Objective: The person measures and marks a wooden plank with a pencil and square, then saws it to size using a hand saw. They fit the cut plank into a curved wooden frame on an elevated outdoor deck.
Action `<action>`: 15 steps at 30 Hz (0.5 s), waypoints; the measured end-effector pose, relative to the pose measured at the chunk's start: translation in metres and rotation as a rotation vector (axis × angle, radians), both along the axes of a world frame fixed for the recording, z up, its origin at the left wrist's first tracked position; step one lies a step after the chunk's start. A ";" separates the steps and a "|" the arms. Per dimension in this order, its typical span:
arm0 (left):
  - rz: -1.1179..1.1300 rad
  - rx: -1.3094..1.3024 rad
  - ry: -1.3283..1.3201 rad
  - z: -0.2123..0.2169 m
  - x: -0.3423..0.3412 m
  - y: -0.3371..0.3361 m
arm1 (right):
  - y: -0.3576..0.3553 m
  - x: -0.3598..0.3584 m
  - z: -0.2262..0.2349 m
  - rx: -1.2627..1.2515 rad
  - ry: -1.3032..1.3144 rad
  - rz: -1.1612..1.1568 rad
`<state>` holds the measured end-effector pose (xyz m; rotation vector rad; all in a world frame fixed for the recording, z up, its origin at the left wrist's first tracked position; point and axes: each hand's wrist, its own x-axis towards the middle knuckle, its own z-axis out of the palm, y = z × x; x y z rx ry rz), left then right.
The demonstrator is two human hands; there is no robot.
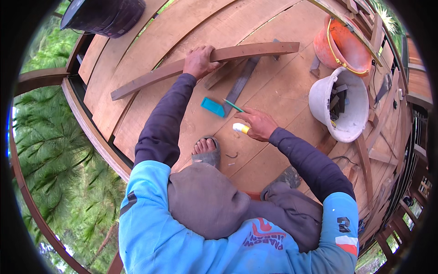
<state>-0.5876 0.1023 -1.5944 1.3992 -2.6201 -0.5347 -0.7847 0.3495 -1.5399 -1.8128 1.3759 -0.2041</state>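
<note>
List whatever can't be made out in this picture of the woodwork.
All in the head view:
Stretch of the wooden bar under the left hand: hidden by that hand.
Where the grey blade ends: covered by the bar.
Whether the white-and-yellow item is held or worn: the right hand partly hides it.
Anything beneath the dark pieces in the pale bucket: they cover it.
The dark pail: cut off by the upper edge.

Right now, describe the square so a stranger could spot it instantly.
On the deck, look between the left hand and right hand. The square lies there, its grey blade running toward the plank. Its blocky teal handle sets it apart from the slim green pencil.
</note>
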 end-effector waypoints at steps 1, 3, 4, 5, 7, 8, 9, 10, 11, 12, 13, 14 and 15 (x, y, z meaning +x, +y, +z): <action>0.017 -0.007 0.010 0.000 0.002 -0.007 | -0.014 0.014 -0.010 -0.030 -0.020 -0.001; 0.011 -0.034 0.032 0.003 0.000 -0.002 | -0.025 0.036 -0.032 0.032 0.018 0.005; 0.008 -0.051 0.044 0.007 -0.001 -0.001 | -0.028 0.043 -0.040 0.060 0.037 0.009; 0.033 -0.054 0.033 0.007 0.000 0.000 | -0.031 0.051 -0.046 0.057 0.041 0.021; 0.081 -0.060 0.012 0.007 0.004 0.002 | -0.035 0.060 -0.056 0.050 0.048 0.046; 0.091 -0.079 0.017 0.005 0.007 0.003 | -0.036 0.060 -0.060 0.030 0.045 0.042; 0.100 -0.098 0.022 0.004 0.010 0.003 | -0.038 0.060 -0.065 0.009 0.042 0.039; 0.109 -0.117 0.027 0.003 0.014 0.003 | -0.038 0.061 -0.069 -0.011 0.039 0.035; 0.091 -0.123 -0.013 0.001 0.019 0.001 | -0.037 0.060 -0.070 -0.022 0.044 -0.006; 0.072 -0.129 -0.053 0.000 0.023 -0.001 | -0.036 0.059 -0.071 -0.033 0.049 -0.047; 0.052 -0.135 -0.093 -0.002 0.026 -0.002 | -0.034 0.058 -0.073 -0.044 0.054 -0.088; 0.059 -0.070 -0.132 0.003 0.024 -0.004 | -0.033 0.055 -0.070 -0.037 0.069 -0.065; 0.066 -0.005 -0.171 0.008 0.022 -0.007 | -0.031 0.052 -0.067 -0.029 0.084 -0.042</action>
